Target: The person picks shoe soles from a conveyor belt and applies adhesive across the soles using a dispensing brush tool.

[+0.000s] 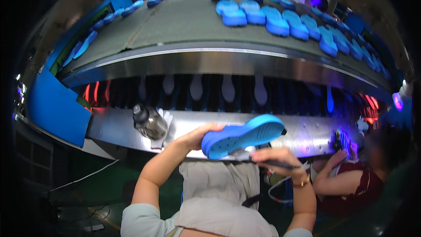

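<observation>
A blue shoe sole (245, 136), lighter blue on its grooved face and darker along its side wall, is held up tilted over the near edge of the metal ledge. My left hand (198, 137) grips its left end. In my right hand (277, 157) is a brush with a dark handle (283, 164). Its pale tip (239, 154) is at the lower edge of the sole; I cannot tell whether the two touch. A small black spot shows at the sole's right end.
A dark-capped bottle (149, 123) stands on the metal ledge (118, 125) at left, beside a white cloth or glove. Several blue soles (276, 22) lie on the green conveyor belt (180, 22); more soles hang below it. Another person (357, 180) works at right.
</observation>
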`<state>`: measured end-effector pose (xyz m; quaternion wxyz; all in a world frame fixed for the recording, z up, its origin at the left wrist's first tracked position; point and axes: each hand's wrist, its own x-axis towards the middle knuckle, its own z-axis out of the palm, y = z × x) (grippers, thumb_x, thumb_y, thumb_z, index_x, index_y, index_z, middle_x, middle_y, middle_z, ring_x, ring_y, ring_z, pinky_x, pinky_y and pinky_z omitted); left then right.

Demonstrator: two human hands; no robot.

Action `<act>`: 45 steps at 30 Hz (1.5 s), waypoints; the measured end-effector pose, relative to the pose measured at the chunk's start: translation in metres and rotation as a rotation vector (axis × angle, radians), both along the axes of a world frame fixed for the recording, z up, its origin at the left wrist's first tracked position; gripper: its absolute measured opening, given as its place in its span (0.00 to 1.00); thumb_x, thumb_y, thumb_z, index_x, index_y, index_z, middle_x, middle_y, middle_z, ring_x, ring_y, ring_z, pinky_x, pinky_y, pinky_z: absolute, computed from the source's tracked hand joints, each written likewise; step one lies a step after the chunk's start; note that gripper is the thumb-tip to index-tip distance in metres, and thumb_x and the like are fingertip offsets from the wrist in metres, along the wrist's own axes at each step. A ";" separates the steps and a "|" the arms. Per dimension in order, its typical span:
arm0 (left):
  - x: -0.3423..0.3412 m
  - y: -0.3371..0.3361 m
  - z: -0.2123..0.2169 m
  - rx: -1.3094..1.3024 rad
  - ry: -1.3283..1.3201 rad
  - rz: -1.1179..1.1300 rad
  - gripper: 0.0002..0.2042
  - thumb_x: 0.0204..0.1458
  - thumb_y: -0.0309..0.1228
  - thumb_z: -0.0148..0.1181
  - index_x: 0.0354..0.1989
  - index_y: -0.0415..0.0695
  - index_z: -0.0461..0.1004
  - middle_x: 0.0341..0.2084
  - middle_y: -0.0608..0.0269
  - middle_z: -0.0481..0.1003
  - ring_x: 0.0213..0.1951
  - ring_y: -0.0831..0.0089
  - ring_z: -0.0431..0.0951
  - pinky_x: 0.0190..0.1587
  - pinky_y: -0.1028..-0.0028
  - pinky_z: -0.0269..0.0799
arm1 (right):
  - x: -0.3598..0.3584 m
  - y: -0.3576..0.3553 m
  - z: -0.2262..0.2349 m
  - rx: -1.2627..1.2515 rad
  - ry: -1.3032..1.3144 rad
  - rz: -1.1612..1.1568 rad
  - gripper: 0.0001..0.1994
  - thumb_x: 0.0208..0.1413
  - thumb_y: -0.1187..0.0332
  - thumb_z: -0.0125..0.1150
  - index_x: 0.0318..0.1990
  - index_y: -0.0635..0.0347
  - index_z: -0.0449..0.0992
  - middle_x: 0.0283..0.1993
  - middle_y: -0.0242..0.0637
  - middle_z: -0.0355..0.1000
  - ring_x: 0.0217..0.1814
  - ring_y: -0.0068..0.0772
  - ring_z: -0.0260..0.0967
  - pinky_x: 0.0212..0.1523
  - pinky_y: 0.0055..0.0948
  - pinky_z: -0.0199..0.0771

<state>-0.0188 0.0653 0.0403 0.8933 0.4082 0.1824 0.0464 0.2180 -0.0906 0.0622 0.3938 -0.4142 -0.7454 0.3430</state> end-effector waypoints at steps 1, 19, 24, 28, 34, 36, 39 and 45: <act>-0.007 0.002 -0.007 0.035 0.052 0.015 0.30 0.49 0.48 0.49 0.55 0.37 0.60 0.47 0.49 0.68 0.45 0.64 0.72 0.47 0.68 0.68 | -0.005 -0.004 0.007 -0.038 -0.022 0.041 0.10 0.43 0.78 0.62 0.37 0.62 0.76 0.41 0.41 0.74 0.44 0.34 0.72 0.45 0.26 0.72; -0.029 0.008 -0.012 0.060 0.077 0.134 0.28 0.49 0.47 0.48 0.51 0.36 0.64 0.45 0.50 0.70 0.44 0.65 0.72 0.47 0.68 0.68 | -0.003 -0.004 -0.006 -0.030 -0.032 -0.009 0.10 0.42 0.75 0.63 0.36 0.63 0.77 0.37 0.41 0.75 0.41 0.34 0.74 0.43 0.26 0.73; -0.001 0.017 -0.049 -0.375 -0.362 0.333 0.38 0.48 0.62 0.38 0.56 0.41 0.60 0.54 0.48 0.61 0.55 0.59 0.62 0.57 0.60 0.57 | -0.013 -0.006 0.002 0.073 0.201 -0.187 0.12 0.41 0.79 0.63 0.37 0.66 0.76 0.38 0.44 0.74 0.38 0.31 0.73 0.39 0.24 0.72; 0.039 -0.008 -0.070 -0.461 -0.451 0.297 0.43 0.44 0.69 0.27 0.61 0.46 0.52 0.55 0.42 0.58 0.55 0.49 0.61 0.56 0.51 0.56 | -0.034 0.019 -0.033 -0.108 0.431 -0.451 0.09 0.45 0.79 0.60 0.36 0.70 0.75 0.35 0.39 0.74 0.35 0.22 0.70 0.37 0.19 0.70; 0.052 -0.025 -0.062 -0.443 -0.157 0.428 0.44 0.44 0.69 0.25 0.57 0.41 0.55 0.48 0.48 0.66 0.49 0.57 0.68 0.52 0.56 0.64 | -0.031 0.036 -0.042 -0.244 0.503 -0.550 0.09 0.44 0.77 0.61 0.35 0.67 0.76 0.33 0.39 0.75 0.32 0.24 0.72 0.35 0.19 0.71; 0.054 -0.028 -0.064 -0.394 -0.225 0.454 0.44 0.45 0.69 0.25 0.56 0.40 0.56 0.47 0.47 0.66 0.49 0.56 0.68 0.51 0.56 0.64 | -0.043 0.033 -0.040 0.037 0.262 -0.537 0.08 0.41 0.77 0.62 0.33 0.65 0.76 0.32 0.39 0.75 0.31 0.28 0.72 0.35 0.22 0.71; 0.047 -0.025 -0.064 -0.322 -0.291 0.528 0.43 0.46 0.68 0.25 0.54 0.40 0.59 0.45 0.47 0.67 0.48 0.55 0.69 0.50 0.55 0.66 | -0.064 0.012 -0.029 0.382 -0.158 -0.367 0.08 0.35 0.76 0.62 0.28 0.59 0.74 0.30 0.37 0.73 0.33 0.36 0.72 0.36 0.30 0.69; 0.035 -0.027 -0.049 -0.354 -0.462 0.487 0.43 0.45 0.69 0.24 0.56 0.42 0.57 0.45 0.47 0.67 0.47 0.54 0.69 0.51 0.55 0.64 | -0.054 0.002 0.016 0.175 0.081 -0.269 0.08 0.38 0.76 0.63 0.30 0.62 0.76 0.31 0.40 0.74 0.33 0.37 0.73 0.36 0.27 0.71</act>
